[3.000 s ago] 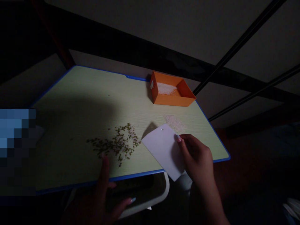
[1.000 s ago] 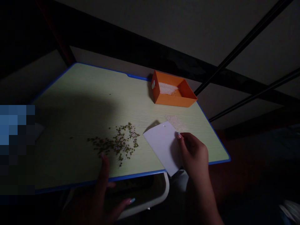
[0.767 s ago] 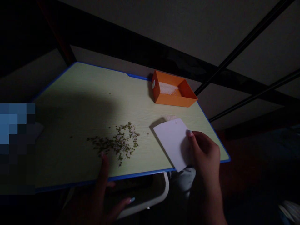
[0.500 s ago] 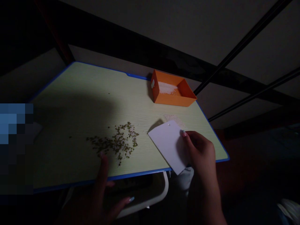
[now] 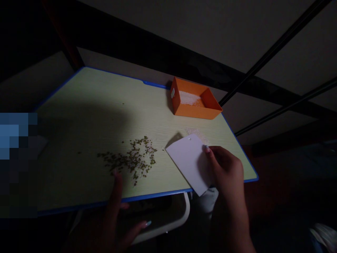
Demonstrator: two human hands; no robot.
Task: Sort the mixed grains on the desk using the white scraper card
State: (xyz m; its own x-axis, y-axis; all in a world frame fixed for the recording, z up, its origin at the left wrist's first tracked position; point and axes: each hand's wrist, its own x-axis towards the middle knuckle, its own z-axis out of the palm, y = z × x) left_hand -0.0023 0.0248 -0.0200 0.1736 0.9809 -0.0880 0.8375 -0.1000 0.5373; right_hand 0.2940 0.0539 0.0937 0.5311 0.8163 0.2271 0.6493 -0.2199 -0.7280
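Observation:
My right hand (image 5: 223, 167) pinches the right edge of a flat white plastic scraper (image 5: 188, 161), which has a small hole near its far end and is tilted over the table's near edge. Just beyond the scraper lies a thin patch of white grains (image 5: 196, 132), partly hidden by it. My left hand (image 5: 116, 214) is at the near edge with its fingers apart and nothing in them. One fingertip is at the lower side of a scattered heap of green beans (image 5: 131, 158) mixed with white grains.
An orange open box (image 5: 197, 111) with white grains (image 5: 188, 98) inside stands at the table's far right. The pale table (image 5: 105, 84) has a blue rim. A few stray beans lie apart from the heap. Behind the table is a dark-banded wall, and a white curved tube runs below the near edge.
A single dark bean now shows just left of the scraper's corner. Both hands and the scraper are nearly where they were; the view has shifted slightly.

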